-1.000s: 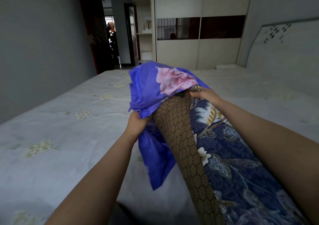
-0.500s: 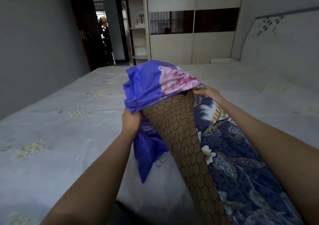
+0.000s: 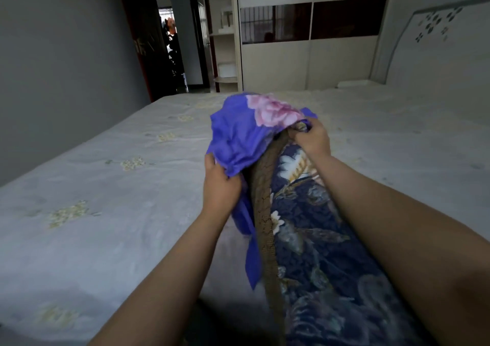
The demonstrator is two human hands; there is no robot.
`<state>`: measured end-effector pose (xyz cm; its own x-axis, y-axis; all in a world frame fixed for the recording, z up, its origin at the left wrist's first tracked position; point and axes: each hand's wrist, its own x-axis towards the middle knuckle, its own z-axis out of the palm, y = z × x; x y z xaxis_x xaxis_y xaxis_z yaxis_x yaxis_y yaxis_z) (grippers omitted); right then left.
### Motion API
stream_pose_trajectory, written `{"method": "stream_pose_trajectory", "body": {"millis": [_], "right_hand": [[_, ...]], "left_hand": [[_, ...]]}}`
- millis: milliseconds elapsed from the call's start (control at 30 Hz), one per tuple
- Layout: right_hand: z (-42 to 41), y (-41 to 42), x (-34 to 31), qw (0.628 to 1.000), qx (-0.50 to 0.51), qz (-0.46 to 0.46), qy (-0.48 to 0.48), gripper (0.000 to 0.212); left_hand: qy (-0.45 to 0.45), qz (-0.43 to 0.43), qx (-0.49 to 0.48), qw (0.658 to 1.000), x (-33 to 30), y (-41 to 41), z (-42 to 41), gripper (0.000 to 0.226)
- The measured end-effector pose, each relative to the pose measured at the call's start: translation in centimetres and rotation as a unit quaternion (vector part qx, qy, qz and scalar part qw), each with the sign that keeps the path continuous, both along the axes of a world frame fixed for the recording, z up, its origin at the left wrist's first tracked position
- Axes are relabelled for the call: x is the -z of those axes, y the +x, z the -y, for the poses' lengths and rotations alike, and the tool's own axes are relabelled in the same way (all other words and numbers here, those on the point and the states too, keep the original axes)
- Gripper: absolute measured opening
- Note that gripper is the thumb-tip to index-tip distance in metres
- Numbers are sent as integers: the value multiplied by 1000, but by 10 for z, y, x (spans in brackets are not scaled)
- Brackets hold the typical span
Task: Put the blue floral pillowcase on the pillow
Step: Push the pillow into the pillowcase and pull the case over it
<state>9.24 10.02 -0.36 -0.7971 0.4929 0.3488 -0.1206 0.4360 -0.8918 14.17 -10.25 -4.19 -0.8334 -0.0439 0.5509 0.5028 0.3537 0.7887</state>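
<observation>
Both hands' fingers clutch the blue pillowcase (image 3: 238,136) bunched over the pillow (image 3: 313,234) end, above the bed (image 3: 106,213).

left hand (image 3: 221,183) grips pillowcase (image 3: 238,136) | right hand (image 3: 313,138) pinches pillow (image 3: 318,239) end | bed (image 3: 106,213)

Both bare forearms extended forward, converging. Left hand (image 3: 221,186): fingers curled, grip closed on bunched cloth, back of hand toward camera. Right hand (image 3: 313,140): farther forward, higher, fingers pinched closed on cloth edge.
</observation>
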Motion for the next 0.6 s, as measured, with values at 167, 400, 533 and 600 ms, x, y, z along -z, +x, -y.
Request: {"method": "stream_pose_trajectory", "body": {"millis": [167,400,533,600], "right_hand": [[33,7,19,990,122,72,29,69],[49,8,27,979,161,88,87,60],[84,21,38,968,133,51,205,53],[97,33,50,966,93,17,239,48]], "left_hand": [[91,120,46,988,-8,-3,-2,13],[-119,165,18,979,19,11,24,70],[-137,74,-124,980,8,-9,40,29],[-72,65,-116,989,-6,-19,42,22]]}}
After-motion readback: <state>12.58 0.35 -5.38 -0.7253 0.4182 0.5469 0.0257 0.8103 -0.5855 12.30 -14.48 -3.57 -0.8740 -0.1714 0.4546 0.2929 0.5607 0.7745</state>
